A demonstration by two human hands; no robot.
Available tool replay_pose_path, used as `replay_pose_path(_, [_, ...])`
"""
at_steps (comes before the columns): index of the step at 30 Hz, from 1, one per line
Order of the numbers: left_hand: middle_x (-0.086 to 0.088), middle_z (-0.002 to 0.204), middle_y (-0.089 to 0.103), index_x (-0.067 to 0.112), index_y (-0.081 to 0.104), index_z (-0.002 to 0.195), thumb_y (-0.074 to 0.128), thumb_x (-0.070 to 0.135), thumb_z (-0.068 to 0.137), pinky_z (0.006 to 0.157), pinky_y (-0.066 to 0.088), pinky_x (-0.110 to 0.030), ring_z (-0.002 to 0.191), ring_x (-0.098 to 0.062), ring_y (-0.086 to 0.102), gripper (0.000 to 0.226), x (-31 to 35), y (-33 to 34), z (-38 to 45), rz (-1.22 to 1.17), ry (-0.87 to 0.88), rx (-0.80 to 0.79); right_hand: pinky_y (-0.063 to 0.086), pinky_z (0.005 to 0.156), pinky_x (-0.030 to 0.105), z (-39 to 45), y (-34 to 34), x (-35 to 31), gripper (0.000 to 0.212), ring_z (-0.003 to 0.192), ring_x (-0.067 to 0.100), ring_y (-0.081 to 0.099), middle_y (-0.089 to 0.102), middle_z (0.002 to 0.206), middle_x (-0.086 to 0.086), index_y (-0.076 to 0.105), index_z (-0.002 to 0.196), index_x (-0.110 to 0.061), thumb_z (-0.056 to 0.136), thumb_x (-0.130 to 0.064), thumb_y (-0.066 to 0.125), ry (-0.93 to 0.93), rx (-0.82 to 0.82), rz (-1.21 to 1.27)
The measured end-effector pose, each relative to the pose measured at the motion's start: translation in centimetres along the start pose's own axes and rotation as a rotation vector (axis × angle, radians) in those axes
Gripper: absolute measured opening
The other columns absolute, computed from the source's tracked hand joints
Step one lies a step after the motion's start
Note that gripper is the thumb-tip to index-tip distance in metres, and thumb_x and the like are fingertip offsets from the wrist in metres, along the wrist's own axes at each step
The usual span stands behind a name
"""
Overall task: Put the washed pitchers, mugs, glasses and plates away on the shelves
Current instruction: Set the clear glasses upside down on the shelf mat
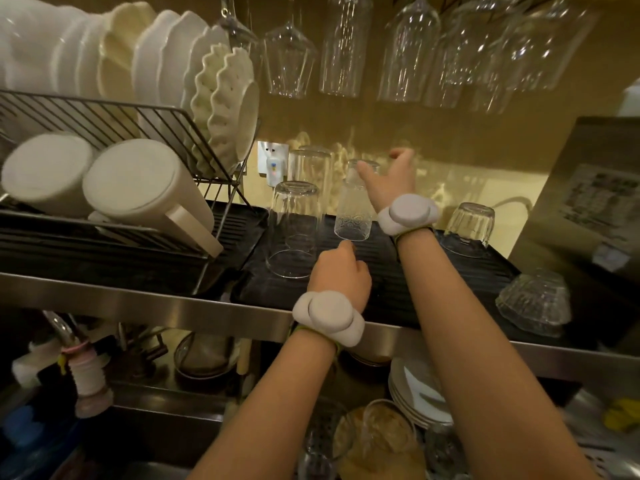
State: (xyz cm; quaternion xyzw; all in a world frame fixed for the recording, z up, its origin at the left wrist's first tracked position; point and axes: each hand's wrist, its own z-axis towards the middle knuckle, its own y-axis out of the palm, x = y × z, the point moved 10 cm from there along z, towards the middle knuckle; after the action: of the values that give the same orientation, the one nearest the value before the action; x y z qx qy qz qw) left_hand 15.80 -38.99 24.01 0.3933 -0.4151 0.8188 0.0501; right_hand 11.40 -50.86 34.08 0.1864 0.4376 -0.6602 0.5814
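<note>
My right hand is at centre frame, thumb and fingers spread wide around the upper part of a patterned glass; whether they touch it I cannot tell. The glass stands upside down on the black draining mat, long axis upright. My left hand sits lower, fingers curled, holding nothing, a fingertip just below the glass's rim. Right hand is nearer the glass's body. A taller glass stands just left. Plates in the rack, upper left.
</note>
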Motion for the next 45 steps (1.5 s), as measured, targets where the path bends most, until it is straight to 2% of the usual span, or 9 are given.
replay_pose_path(6, [-0.012, 0.106, 0.065, 0.008, 0.059, 0.110, 0.042, 0.009, 0.092, 0.070, 0.043, -0.027, 0.091, -0.025, 0.061, 0.024, 0.8, -1.9, -0.9, -0.164, 0.067, 0.133, 0.047, 0.063, 0.022, -5.4, -6.2, -5.2, 0.003, 0.073, 0.015, 0.055, 0.059, 0.084, 0.003, 0.053, 0.089, -0.012, 0.087, -0.013, 0.052, -0.233, 0.154, 0.172])
replay_pose_path(12, [-0.010, 0.100, 0.067, 0.008, 0.061, 0.100, 0.042, 0.004, 0.090, 0.069, 0.042, -0.026, 0.085, -0.022, 0.060, 0.022, 0.5, -3.3, -2.8, -0.224, 0.065, 0.263, 0.055, 0.064, 0.045, -11.7, -9.0, -4.1, 0.010, 0.072, 0.027, 0.064, 0.065, 0.077, 0.011, 0.054, 0.080, -0.017, 0.089, -0.013, 0.050, -0.226, 0.152, 0.215])
replay_pose_path(15, [-0.003, 0.103, 0.067, 0.013, 0.058, 0.106, 0.043, 0.008, 0.091, 0.086, 0.045, -0.032, 0.094, -0.022, 0.061, 0.021, 0.0, -2.9, -4.9, -0.123, 0.059, 0.295, 0.054, 0.066, 0.048, -13.7, -9.3, -1.7, 0.010, 0.070, 0.028, 0.061, 0.065, 0.079, 0.011, 0.053, 0.081, -0.018, 0.090, -0.015, 0.049, -0.164, 0.066, 0.141])
replay_pose_path(19, [-0.002, 0.114, 0.063, 0.017, 0.054, 0.116, 0.040, 0.017, 0.095, 0.114, 0.015, -0.032, 0.115, -0.019, 0.052, 0.025, 0.1, -1.6, -9.8, 0.084, 0.128, 0.330, 0.055, 0.066, 0.044, -17.3, -10.7, 1.4, 0.013, 0.060, 0.018, 0.058, 0.065, 0.073, 0.002, 0.055, 0.081, -0.019, 0.092, -0.021, 0.049, -0.091, -0.052, 0.045])
replay_pose_path(23, [-0.001, 0.148, 0.035, 0.015, 0.045, 0.129, 0.045, 0.011, 0.094, 0.115, 0.021, -0.040, 0.139, -0.018, 0.027, 0.036, 0.3, 1.0, -14.7, -0.052, 0.128, 0.270, 0.053, 0.067, 0.043, -21.2, -12.9, 3.6, 0.026, 0.065, 0.024, 0.061, 0.066, 0.070, 0.006, 0.062, 0.078, -0.009, 0.091, -0.028, 0.051, -0.091, -0.110, -0.059])
replay_pose_path(31, [-0.009, 0.132, 0.043, 0.014, 0.042, 0.126, 0.047, 0.012, 0.091, 0.097, 0.040, -0.043, 0.118, -0.027, 0.046, 0.036, -0.6, 9.7, -22.8, -0.045, -0.055, 0.015, 0.039, 0.064, 0.028, -26.7, -17.5, 11.0, 0.025, 0.073, 0.017, 0.055, 0.066, 0.081, 0.008, 0.065, 0.079, -0.007, 0.091, -0.025, 0.051, 0.072, -0.159, -0.170])
replay_pose_path(35, [-0.013, 0.129, 0.044, 0.008, 0.041, 0.127, 0.051, 0.016, 0.091, 0.090, 0.036, -0.026, 0.113, -0.028, 0.047, 0.038, 0.3, 14.5, -26.0, -0.127, -0.004, -0.102, 0.045, 0.066, 0.033, -29.2, -19.3, 15.5, 0.024, 0.078, 0.025, 0.057, 0.065, 0.089, 0.016, 0.063, 0.087, -0.001, 0.092, -0.016, 0.045, 0.198, -0.187, -0.218])
replay_pose_path(41, [-0.012, 0.137, 0.034, 0.010, 0.030, 0.137, 0.073, 0.037, 0.075, 0.096, 0.034, -0.026, 0.124, -0.024, 0.038, 0.079, 1.7, 21.0, -28.6, -0.179, 0.000, -0.352, 0.054, 0.071, 0.043, -33.0, -21.3, 22.7, 0.014, 0.082, 0.033, 0.062, 0.065, 0.094, 0.018, 0.061, 0.083, -0.010, 0.087, -0.014, 0.048, 0.436, -0.222, -0.241])
replay_pose_path(45, [-0.013, 0.146, 0.023, 0.013, 0.014, 0.144, 0.082, 0.035, 0.065, 0.107, 0.030, -0.040, 0.134, -0.031, 0.025, 0.107, 2.1, 23.9, -29.1, -0.122, -0.028, -0.451, 0.056, 0.074, 0.048, -35.6, -22.0, 27.0, 0.021, 0.086, 0.037, 0.063, 0.065, 0.096, 0.017, 0.056, 0.067, -0.021, 0.083, -0.011, 0.047, 0.602, -0.245, -0.228])
